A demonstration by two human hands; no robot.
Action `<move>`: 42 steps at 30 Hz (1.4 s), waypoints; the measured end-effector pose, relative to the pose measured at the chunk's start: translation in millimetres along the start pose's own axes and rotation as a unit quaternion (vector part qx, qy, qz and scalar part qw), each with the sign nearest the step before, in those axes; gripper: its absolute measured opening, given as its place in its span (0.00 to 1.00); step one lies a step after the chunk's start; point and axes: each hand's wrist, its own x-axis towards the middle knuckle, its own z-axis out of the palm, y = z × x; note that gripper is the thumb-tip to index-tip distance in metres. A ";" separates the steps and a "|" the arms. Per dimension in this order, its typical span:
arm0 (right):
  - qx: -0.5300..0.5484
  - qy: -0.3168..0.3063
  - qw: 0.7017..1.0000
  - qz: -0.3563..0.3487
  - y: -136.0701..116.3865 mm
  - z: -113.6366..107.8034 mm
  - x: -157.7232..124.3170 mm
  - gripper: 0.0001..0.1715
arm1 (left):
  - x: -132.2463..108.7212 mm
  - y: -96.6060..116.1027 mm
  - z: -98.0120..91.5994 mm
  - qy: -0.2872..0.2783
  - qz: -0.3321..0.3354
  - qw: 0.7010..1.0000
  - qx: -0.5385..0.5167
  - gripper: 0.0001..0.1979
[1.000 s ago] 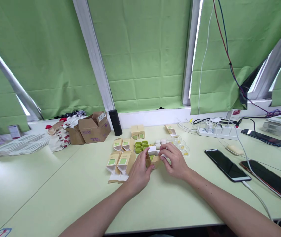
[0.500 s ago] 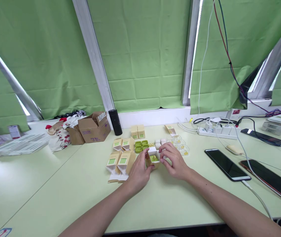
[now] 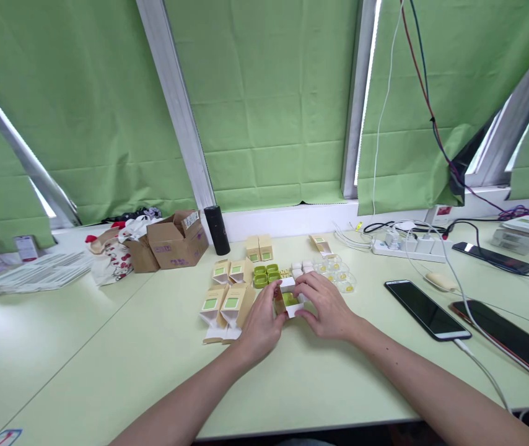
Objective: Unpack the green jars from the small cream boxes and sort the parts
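Between my two hands stands a small tan paper box (image 3: 296,310) with its white flaps raised, and something green shows inside it. My left hand (image 3: 262,322) is closed on the left side of the box. My right hand (image 3: 327,305) grips the right side, thumb at the near flap and fingers at the far one. Just beyond the box are several green square cups (image 3: 267,275) and small white pieces (image 3: 299,267), partly covered by my right hand. Clear rounded containers with yellow centres (image 3: 339,272) lie behind my right hand.
Several tan boxes with green windows (image 3: 231,303) stand left of my hands, two more (image 3: 259,248) farther back. A black cylinder (image 3: 217,229) and cardboard box (image 3: 178,238) are at the back left. Phones (image 3: 427,310), cables and a power strip (image 3: 408,249) lie at right.
My right hand has moved from above the box's opening down onto its right side. The near white flap now stands out, and the yellowish piece seen inside earlier no longer shows clearly.
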 end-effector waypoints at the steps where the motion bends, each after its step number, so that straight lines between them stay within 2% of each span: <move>1: 0.003 0.000 1.000 0.000 0.1 -0.6 -0.2 0.16 | 0.0 0.0 -0.2 0.001 0.003 1.000 -0.002 0.33; 7: 0.058 0.034 0.998 0.003 3.2 0.0 -0.8 0.13 | -2.7 2.4 -3.1 0.036 0.061 0.997 0.036 0.31; 12: 0.066 0.083 0.993 0.051 6.2 11.8 -1.5 0.08 | -5.1 4.4 -2.4 0.044 0.107 0.990 0.086 0.32; 17: 0.047 0.077 0.992 0.093 3.1 22.1 -1.4 0.02 | -5.6 4.1 -1.1 0.040 0.134 0.983 0.117 0.33; 22: 0.068 0.064 0.985 0.146 1.0 28.6 -0.4 0.04 | -5.5 2.8 -0.8 0.032 0.151 0.976 0.151 0.34; 29: 0.159 0.088 0.967 0.177 2.2 27.8 3.1 0.06 | -5.2 2.3 -0.2 0.045 0.166 0.968 0.183 0.33; 34: 0.256 0.124 0.936 0.206 4.5 26.7 4.9 0.09 | -2.5 0.3 -3.4 0.075 0.170 0.964 0.190 0.33; 39: 0.377 0.140 0.877 0.262 7.4 27.8 4.2 0.19 | 0.4 -1.4 -7.5 0.094 0.167 0.961 0.198 0.34; 42: 0.412 0.145 0.855 0.281 8.5 27.7 4.4 0.23 | 0.9 -0.7 -8.6 0.098 0.167 0.962 0.194 0.34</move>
